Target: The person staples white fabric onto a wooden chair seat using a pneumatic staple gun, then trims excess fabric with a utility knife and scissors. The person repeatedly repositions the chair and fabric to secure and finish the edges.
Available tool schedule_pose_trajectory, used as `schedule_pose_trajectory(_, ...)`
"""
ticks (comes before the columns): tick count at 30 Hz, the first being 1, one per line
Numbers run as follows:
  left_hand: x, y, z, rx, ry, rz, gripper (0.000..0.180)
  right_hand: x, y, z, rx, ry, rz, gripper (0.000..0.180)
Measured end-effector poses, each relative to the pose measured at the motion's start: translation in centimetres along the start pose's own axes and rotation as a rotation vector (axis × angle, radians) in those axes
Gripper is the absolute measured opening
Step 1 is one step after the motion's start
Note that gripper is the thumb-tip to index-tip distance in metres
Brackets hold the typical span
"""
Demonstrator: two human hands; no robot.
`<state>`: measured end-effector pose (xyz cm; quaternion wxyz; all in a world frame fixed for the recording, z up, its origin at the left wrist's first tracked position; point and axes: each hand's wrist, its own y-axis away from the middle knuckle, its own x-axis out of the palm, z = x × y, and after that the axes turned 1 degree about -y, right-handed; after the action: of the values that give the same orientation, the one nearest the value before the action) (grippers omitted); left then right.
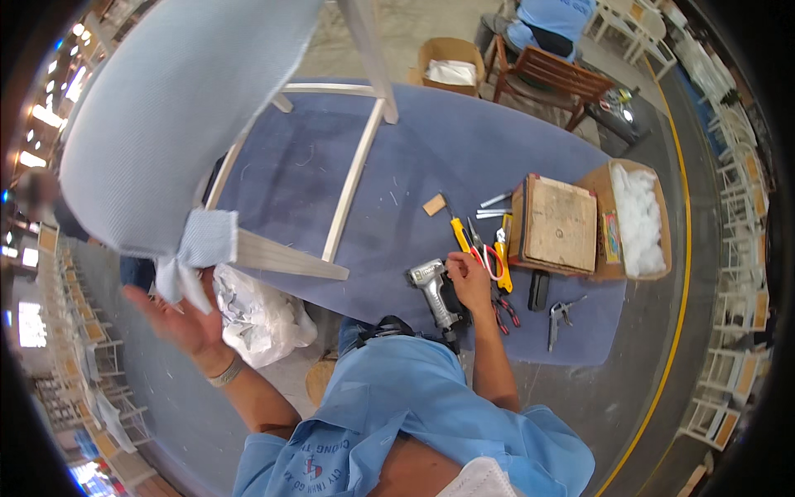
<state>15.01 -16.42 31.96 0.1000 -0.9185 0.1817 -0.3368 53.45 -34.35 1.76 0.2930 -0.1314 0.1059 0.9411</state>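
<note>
A white wooden chair [300, 257] with a light grey-blue fabric cover [190, 99] lies tipped on the table at the left. Loose fabric ends [184, 277] hang from the cover's lower corner. Beside them is my left hand [186, 325], palm up with the fingers apart. At the middle of the table, my right hand [470, 283] has its fingers closed at the red-and-white handles of a pair of scissors [494, 263]. A silver air stapler [431, 286] lies just left of that hand. Close by are a yellow-handled screwdriver [460, 235] and a yellow utility knife [503, 240].
Red-handled pliers [507, 313], a black bar-shaped object [538, 290] and a silver air blow gun [561, 319] lie right. Behind them stand a wooden box [559, 224] and a carton of white stuffing [638, 219]. A plastic bag [261, 319] hangs left; a person in blue [551, 25] sits beyond.
</note>
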Motion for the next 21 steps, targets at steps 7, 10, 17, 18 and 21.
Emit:
schedule_pose_trajectory(7,0.0,-0.3,0.8,0.055,-0.090,0.098,0.056,-3.7,0.9,0.6,0.041,0.362,-0.147,0.023)
schedule_pose_trajectory(10,1.3,-0.4,1.9,0.049,-0.327,0.012,0.055,-5.2,-3.1,0.5,-0.027,0.475,-0.242,0.022)
schedule_pose_trajectory(17,1.7,-0.2,4.3,0.108,-0.111,-0.155,0.047,-6.6,-8.3,-1.7,-0.096,0.687,-0.217,0.031)
schedule_pose_trajectory(18,-0.2,0.4,5.0,0.117,-0.108,-0.215,0.044,-6.8,-6.9,-1.1,-0.047,0.625,-0.252,0.032)
schedule_pose_trajectory(21,1.5,-0.6,4.1,0.137,-0.238,-0.071,0.038,-7.2,-1.5,1.9,0.217,0.788,-0.167,0.026)
